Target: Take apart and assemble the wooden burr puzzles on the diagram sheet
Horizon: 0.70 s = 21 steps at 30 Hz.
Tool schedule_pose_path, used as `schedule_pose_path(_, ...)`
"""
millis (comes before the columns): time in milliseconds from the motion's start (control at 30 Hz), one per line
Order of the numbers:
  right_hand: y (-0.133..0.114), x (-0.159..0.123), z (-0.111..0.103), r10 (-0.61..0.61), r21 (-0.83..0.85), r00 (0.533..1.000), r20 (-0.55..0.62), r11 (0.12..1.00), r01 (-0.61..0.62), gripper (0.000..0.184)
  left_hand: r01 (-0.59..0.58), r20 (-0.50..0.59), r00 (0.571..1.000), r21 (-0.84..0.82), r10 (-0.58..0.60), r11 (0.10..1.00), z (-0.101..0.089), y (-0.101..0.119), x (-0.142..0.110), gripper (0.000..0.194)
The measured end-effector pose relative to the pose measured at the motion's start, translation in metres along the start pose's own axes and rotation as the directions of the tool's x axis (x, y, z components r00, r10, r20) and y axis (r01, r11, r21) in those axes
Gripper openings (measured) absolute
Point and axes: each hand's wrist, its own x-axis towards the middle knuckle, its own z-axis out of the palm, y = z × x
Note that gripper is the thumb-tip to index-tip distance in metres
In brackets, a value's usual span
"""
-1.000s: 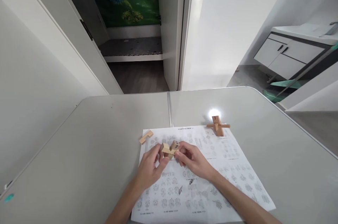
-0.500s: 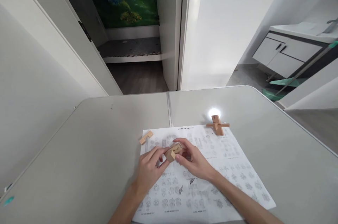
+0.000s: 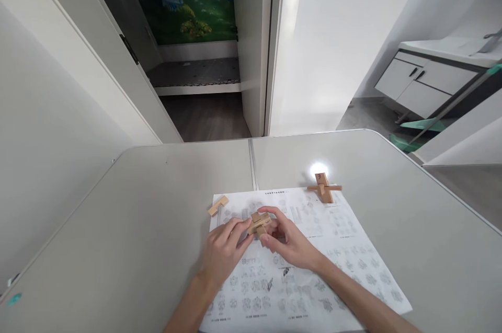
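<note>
Between my two hands is a small cluster of interlocked wooden puzzle pieces (image 3: pixel 259 222), held over a printed sheet. My left hand (image 3: pixel 225 244) pinches its left end between thumb and fingers. On the right side, my right hand (image 3: pixel 288 236) grips it with curled fingers, the thumb low by the front. One loose notched wooden piece (image 3: pixel 218 206) lies at the sheet's upper left corner. A cross-shaped wooden assembly (image 3: pixel 323 188) with a dark mark on it rests at the sheet's upper right edge.
The white sheet (image 3: pixel 314 291), covered with small printed diagrams, lies on a pale grey table (image 3: pixel 157 228) with a seam down its middle. Beyond the table are a doorway, a white wall (image 3: pixel 329 35) and a sink cabinet (image 3: pixel 427 77).
The wooden cluster has been turned in my hands, so its crossing pieces now show from above. The loose piece and the cross-shaped assembly stay where they were.
</note>
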Motion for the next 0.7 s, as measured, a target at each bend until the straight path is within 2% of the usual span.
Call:
schedule_pose_path(167,-0.0019,0.0013,0.0018,-0.007,-0.003,1.000,-0.019,1.000,0.007,0.047,0.089,0.167,0.982,-0.027,-0.084,0.996,0.0050,-0.0004,-0.0036,0.017)
schedule_pose_path(300,0.0001,0.0021,0.0012,-0.014,-0.008,1.000,-0.016,1.000,0.013,0.048,0.103,0.269,0.958,-0.007,-0.098,0.995,0.0075,-0.0004,-0.0036,0.021)
schedule_pose_path(500,0.0034,0.0006,-0.0013,-0.045,-0.026,0.999,0.009,0.999,0.045,0.048,0.110,0.335,0.939,-0.068,-0.081,0.992,0.0044,-0.0004,0.0004,0.025)
schedule_pose_path(700,0.0014,0.0004,-0.0039,-0.042,0.039,0.999,0.034,0.998,0.041,0.051,0.135,0.330,0.939,-0.084,-0.100,0.987,0.0039,-0.0003,-0.0011,0.027)
